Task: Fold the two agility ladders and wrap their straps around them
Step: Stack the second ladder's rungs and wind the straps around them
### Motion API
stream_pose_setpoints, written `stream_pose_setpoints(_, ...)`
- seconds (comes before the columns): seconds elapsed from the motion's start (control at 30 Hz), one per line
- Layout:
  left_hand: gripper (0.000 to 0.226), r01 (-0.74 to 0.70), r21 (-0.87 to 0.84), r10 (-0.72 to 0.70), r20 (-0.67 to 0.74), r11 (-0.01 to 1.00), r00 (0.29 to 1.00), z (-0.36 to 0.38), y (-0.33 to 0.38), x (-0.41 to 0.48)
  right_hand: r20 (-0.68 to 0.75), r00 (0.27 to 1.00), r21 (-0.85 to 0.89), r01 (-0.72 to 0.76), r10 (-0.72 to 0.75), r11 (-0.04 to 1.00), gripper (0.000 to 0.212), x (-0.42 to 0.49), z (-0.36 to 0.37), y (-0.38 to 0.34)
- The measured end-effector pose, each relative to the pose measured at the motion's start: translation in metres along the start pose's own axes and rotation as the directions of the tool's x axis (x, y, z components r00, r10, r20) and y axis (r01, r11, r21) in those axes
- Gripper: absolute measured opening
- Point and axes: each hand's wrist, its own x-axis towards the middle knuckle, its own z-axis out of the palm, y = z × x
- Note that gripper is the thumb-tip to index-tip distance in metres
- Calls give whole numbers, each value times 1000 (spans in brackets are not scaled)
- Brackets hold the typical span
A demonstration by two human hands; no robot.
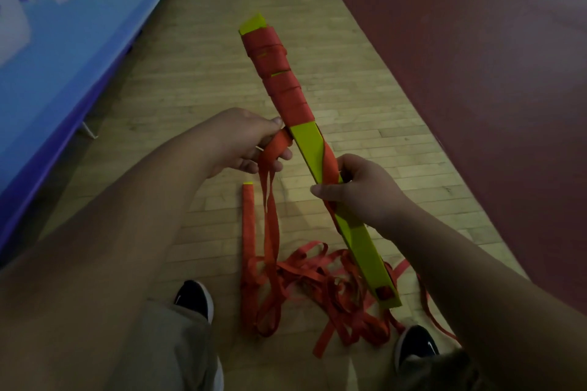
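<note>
Pale plank floor [197, 79]. Loose strap [317, 276], flat red webbing, lies heaped by the feet. Folded ladder [309, 149], stiff yellow-green slats, is held in the air with its long axis running away and leftward, far half bound. Right hand [362, 194] curls around the bare middle. Left hand [241, 140], just left of the stack, has its fingers [281, 154] pinching the strap loop for the next turn. Wrapped second ladder [248, 225] lies on the floor.

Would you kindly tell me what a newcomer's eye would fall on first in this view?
The yellow-green folded ladder slants up the middle of the view, its upper half bound in red strap. The left hand pinches that strap beside it, while the right hand grips the ladder lower down. Below them, a tangle of loose strap sprawls on the wooden floor.
</note>
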Motion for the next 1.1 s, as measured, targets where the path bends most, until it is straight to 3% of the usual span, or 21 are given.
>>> stream_pose_setpoints(0.3,39,-57,-11,56,-89,998,994,20,1,-1,-99,991,-187,73,-93,980,35,0,6,4)
stream_pose_setpoints(0.43,51,-85,65,98,-221,994,970,32,0,-2,-140,970,-353,138,-198,925,38,-3,14,8)
stream_pose_setpoints(0.53,53,-93,88,116,-307,992,945,37,1,-1,-143,964,-366,159,-225,917,40,-4,17,8)
stream_pose_setpoints(0.7,48,-136,58,147,-344,989,927,37,7,-2,-38,989,-270,128,-143,954,47,-6,14,-5)
stream_pose_setpoints(0.83,46,-173,30,174,-305,984,936,27,8,-2,110,993,-122,65,-52,990,38,-9,1,-11)
stream_pose_setpoints(0.97,46,-216,-37,198,-274,976,941,19,9,-2,167,986,11,-16,14,1000,42,-9,-12,-10)
stream_pose_setpoints(1.1,47,-271,-104,236,-268,957,934,11,11,2,274,962,136,-24,-14,990,39,-10,-20,-14)
